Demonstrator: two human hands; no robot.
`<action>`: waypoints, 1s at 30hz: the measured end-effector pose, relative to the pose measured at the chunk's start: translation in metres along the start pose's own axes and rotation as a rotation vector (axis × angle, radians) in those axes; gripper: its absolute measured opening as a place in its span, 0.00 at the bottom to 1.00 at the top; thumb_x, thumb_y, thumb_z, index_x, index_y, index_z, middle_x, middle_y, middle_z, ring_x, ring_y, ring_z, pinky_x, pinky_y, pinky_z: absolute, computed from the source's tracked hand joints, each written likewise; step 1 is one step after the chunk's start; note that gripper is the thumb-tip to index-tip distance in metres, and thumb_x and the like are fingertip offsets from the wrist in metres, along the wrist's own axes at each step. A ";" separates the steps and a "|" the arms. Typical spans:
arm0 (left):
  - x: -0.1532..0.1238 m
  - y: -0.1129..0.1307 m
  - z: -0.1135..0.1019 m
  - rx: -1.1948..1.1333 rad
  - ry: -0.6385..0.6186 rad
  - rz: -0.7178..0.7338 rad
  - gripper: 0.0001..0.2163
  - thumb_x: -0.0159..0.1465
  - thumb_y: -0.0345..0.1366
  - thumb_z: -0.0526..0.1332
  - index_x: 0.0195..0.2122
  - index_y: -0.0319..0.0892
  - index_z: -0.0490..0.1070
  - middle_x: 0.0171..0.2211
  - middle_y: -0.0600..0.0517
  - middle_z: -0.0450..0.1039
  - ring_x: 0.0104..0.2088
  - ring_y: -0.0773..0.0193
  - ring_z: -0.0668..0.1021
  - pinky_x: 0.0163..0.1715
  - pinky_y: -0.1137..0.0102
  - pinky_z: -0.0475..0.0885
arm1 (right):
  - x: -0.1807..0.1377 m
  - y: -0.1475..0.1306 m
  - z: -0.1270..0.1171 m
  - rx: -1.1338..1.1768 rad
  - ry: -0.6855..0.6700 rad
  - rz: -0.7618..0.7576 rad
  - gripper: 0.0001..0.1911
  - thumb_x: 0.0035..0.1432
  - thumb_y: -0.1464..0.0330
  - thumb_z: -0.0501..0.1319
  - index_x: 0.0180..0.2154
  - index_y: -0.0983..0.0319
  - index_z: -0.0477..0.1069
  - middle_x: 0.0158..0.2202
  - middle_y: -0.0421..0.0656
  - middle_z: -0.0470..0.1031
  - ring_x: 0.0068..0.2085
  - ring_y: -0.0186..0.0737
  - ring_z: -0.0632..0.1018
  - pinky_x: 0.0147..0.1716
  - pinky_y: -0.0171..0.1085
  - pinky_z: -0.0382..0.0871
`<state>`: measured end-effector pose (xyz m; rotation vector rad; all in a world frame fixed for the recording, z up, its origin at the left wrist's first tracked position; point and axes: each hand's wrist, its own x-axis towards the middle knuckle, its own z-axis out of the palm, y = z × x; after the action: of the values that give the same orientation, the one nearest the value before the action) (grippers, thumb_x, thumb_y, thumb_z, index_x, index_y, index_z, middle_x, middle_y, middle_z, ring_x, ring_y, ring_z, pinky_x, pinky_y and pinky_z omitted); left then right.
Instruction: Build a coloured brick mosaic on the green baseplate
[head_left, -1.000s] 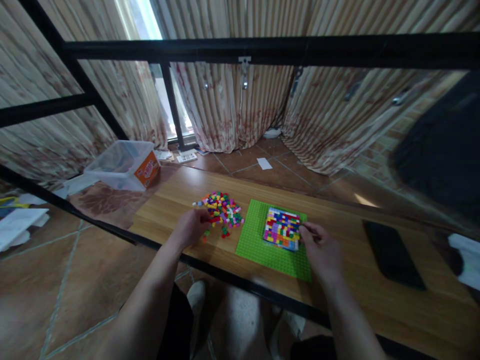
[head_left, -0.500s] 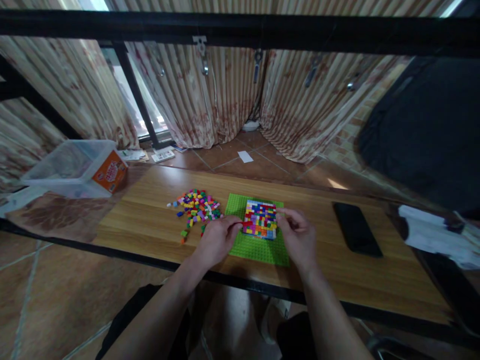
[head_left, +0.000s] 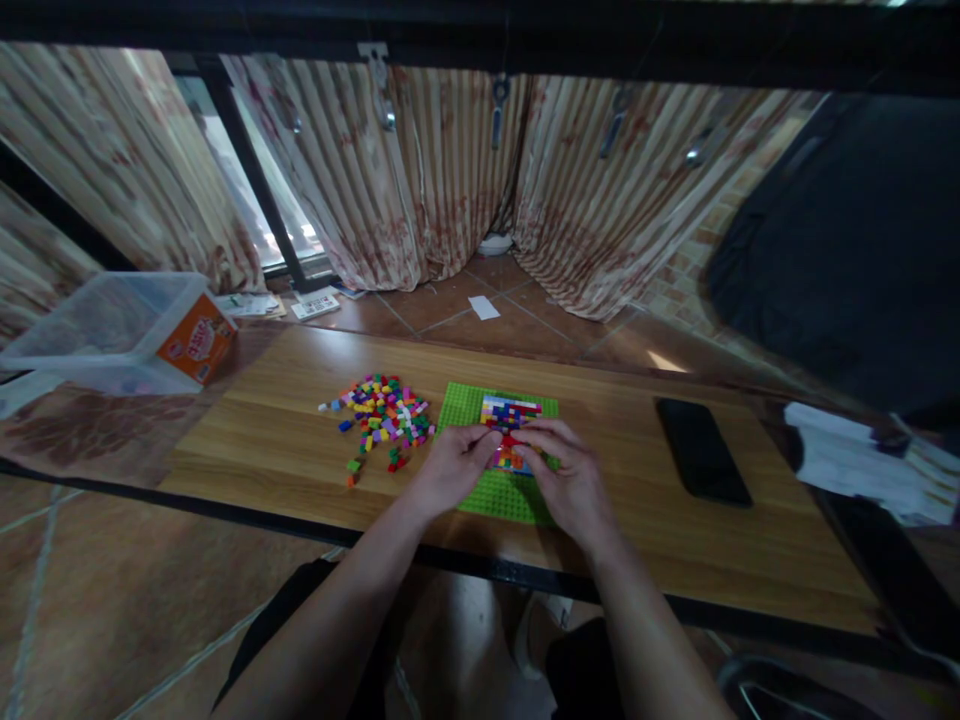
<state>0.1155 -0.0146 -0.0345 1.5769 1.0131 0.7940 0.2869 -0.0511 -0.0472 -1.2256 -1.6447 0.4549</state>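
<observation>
A green studded baseplate (head_left: 502, 497) lies on the wooden table and carries a block of many-coloured toy bricks (head_left: 512, 411). Over the block's near half, my left hand (head_left: 457, 465) pinches the left end of a small red brick (head_left: 508, 440). From the other side my right hand (head_left: 566, 475) has its thumb and fingertips closed on the same red brick. Both hands hide part of the block, and whether the red brick touches it I cannot tell. Left of the baseplate is a loose pile of small coloured bricks (head_left: 386, 408).
A black phone (head_left: 701, 450) lies on the table to the right, with white papers (head_left: 840, 455) beyond it. At the far left stands a clear plastic box (head_left: 112, 335) with an orange label. Curtains (head_left: 442, 190) hang behind the table.
My right hand has moved left from the block's right edge to the red brick, meeting my left hand. My left hand keeps its pinch. The view has shifted slightly.
</observation>
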 end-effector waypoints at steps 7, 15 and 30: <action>0.001 0.000 -0.005 0.165 0.135 -0.008 0.19 0.67 0.46 0.53 0.23 0.40 0.66 0.19 0.58 0.58 0.22 0.69 0.62 0.23 0.73 0.55 | 0.003 0.000 0.001 -0.148 -0.006 0.011 0.08 0.64 0.65 0.59 0.39 0.55 0.78 0.42 0.44 0.75 0.45 0.44 0.76 0.46 0.45 0.71; 0.005 -0.009 -0.014 0.290 0.341 -0.007 0.07 0.63 0.33 0.57 0.36 0.41 0.75 0.32 0.51 0.77 0.33 0.63 0.77 0.35 0.71 0.70 | 0.004 0.004 0.009 -0.281 0.032 0.055 0.08 0.62 0.68 0.60 0.36 0.57 0.79 0.47 0.47 0.72 0.51 0.49 0.72 0.52 0.51 0.68; 0.009 -0.009 -0.001 0.427 0.350 -0.141 0.16 0.62 0.39 0.62 0.49 0.39 0.73 0.33 0.48 0.78 0.31 0.60 0.78 0.31 0.69 0.69 | 0.007 0.005 0.014 -0.079 0.187 0.272 0.04 0.53 0.68 0.63 0.33 0.58 0.77 0.47 0.47 0.70 0.51 0.47 0.73 0.52 0.51 0.67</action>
<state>0.1166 -0.0055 -0.0434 1.7293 1.6147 0.8073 0.2777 -0.0400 -0.0537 -1.5132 -1.3548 0.4306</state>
